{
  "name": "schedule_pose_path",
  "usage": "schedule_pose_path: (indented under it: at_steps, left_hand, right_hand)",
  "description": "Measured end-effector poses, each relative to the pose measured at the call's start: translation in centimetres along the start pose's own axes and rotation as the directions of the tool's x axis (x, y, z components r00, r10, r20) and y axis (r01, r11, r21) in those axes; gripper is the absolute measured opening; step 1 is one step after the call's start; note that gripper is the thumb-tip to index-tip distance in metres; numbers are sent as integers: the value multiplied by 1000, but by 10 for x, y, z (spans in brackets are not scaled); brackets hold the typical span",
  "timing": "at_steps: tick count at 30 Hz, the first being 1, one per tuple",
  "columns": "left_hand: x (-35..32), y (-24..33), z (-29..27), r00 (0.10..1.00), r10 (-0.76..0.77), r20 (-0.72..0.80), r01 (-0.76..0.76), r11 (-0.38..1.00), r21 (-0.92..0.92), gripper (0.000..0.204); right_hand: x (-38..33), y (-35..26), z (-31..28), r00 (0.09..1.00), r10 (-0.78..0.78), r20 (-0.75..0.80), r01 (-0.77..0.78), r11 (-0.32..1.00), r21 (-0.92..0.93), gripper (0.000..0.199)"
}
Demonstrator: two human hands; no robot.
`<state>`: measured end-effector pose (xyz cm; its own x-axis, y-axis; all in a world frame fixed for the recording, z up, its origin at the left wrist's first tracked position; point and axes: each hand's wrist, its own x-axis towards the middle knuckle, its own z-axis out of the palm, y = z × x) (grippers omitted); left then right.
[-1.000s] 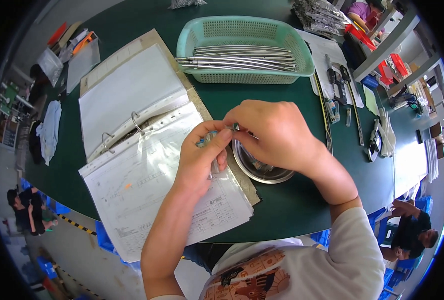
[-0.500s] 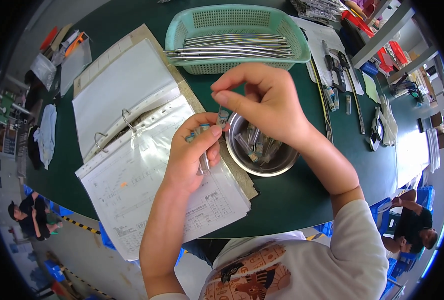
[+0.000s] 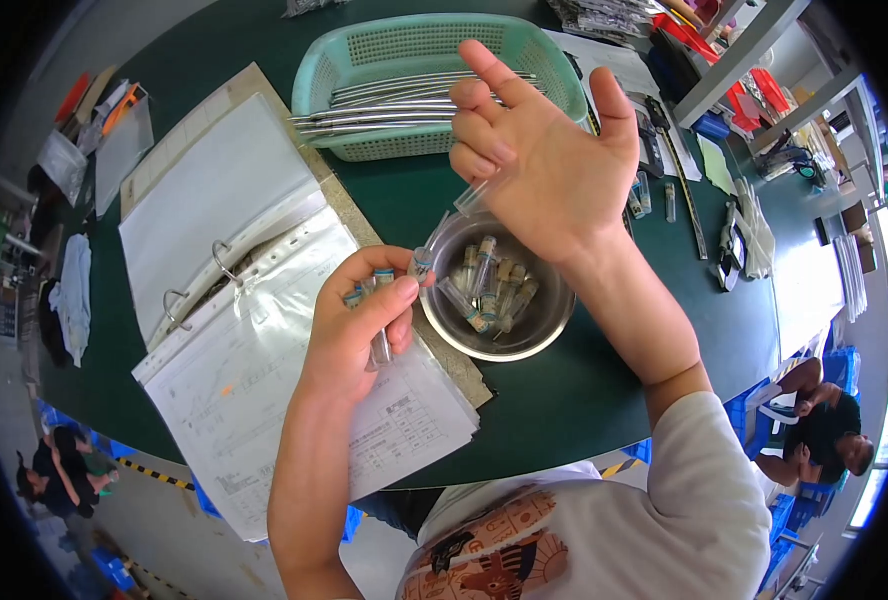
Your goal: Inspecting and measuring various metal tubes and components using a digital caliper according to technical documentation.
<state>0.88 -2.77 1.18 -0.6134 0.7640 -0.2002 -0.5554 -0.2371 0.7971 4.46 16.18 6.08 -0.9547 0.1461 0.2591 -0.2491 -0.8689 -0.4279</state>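
We see the left hand (image 3: 356, 318) grasping vials (image 3: 381, 346) beside a bowl (image 3: 536, 336) of more vials (image 3: 486, 272); the right hand (image 3: 556, 158) (palm up) curls its lower fingers round a tube (image 3: 473, 198).

Inside round silvery metal bowl (image 3: 552, 314), clear cylindrical tubes (image 3: 486, 264); behind, rectangular mint-green plastic basket (image 3: 404, 146); left, open white-paged binder (image 3: 282, 292).

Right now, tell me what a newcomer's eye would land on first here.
Probably the raised right hand, palm showing, partly in front of the mint-green perforated basket of slim metal rods at top. Next, the round metal bowl of clear tubes, centre, with the left hand gripping more tubes beside it. The open ring binder spreads its pale pages at left.
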Motion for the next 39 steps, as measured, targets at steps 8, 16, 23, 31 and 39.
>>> schedule_pose_path:
  at_steps: [8,16,23,31,39]
  left_hand:
    - [-1,1,-3,999,22,23,-21,999,-50,23]
    - [-1,2,-2,1000,9,8,-8,996,-87,27]
    - [0,1,1,998,-20,52,29,982,-186,20]
    - [3,4,-2,997,55,55,-43,977,-207,28]
    - [1,5,-7,994,105,-24,-108,971,-214,26]
  right_hand:
    - [2,5,-3,1000,-18,-17,14,979,-202,75]
    - [-6,29,-9,999,31,36,-24,985,-173,72]
    - [-10,32,7,992,28,-122,-109,677,-728,69]
    - [-8,8,7,895,30,445,441,-198,-875,20]
    - [-14,-5,11,879,152,452,473,-400,-785,26]
